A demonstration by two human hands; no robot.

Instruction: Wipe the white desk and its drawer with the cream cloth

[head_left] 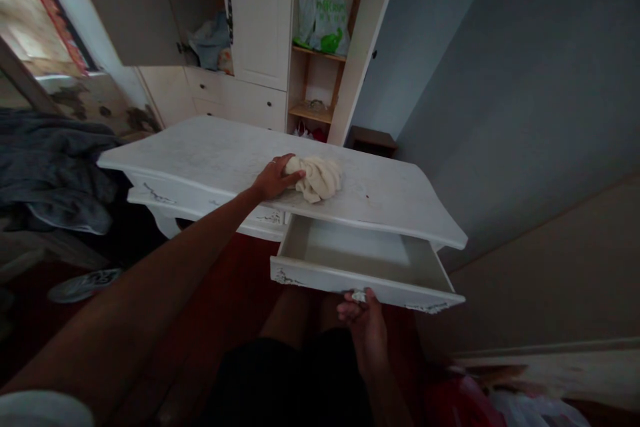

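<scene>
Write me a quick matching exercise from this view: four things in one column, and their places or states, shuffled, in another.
Things
1. Crumpled cream cloth
2. White wooden drawer
3. White plastic bag with green print
4. Bare right hand

Places or states
A. Inside the tall white cabinet
B. At the small pale knob
C. Pulled open
D. On the white tabletop, gripped by the bare left hand

Right pairs: 1-D, 2-C, 3-A, 4-B
</scene>
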